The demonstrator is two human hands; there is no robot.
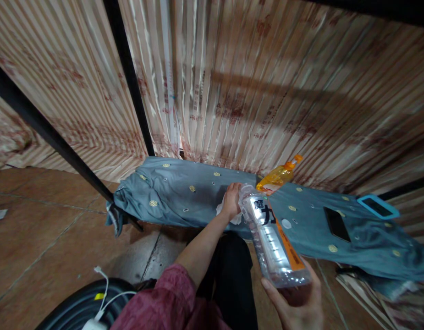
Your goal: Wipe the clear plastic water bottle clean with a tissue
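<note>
A clear plastic bottle (267, 233) with a silver and orange label is tilted, its uncapped-looking neck pointing up and away. My right hand (297, 298) grips it around the base, thumb on the near side. My left hand (231, 201) is by the bottle's neck with its fingers curled, partly hidden behind the bottle. A crumpled white tissue (236, 219) shows beneath the left hand on both sides of the wrist. Close to the bottle, a small white disc (286, 223) lies on the grey-blue patterned cloth (177, 197).
An orange bottle with a spout (278, 178) stands at the cloth's far edge. Further right lie a dark phone (336, 223) and a blue-framed object (378, 207). Black metal poles (129, 73) rise at left. A coiled black hose (74, 305) and white cable (103, 293) sit lower left.
</note>
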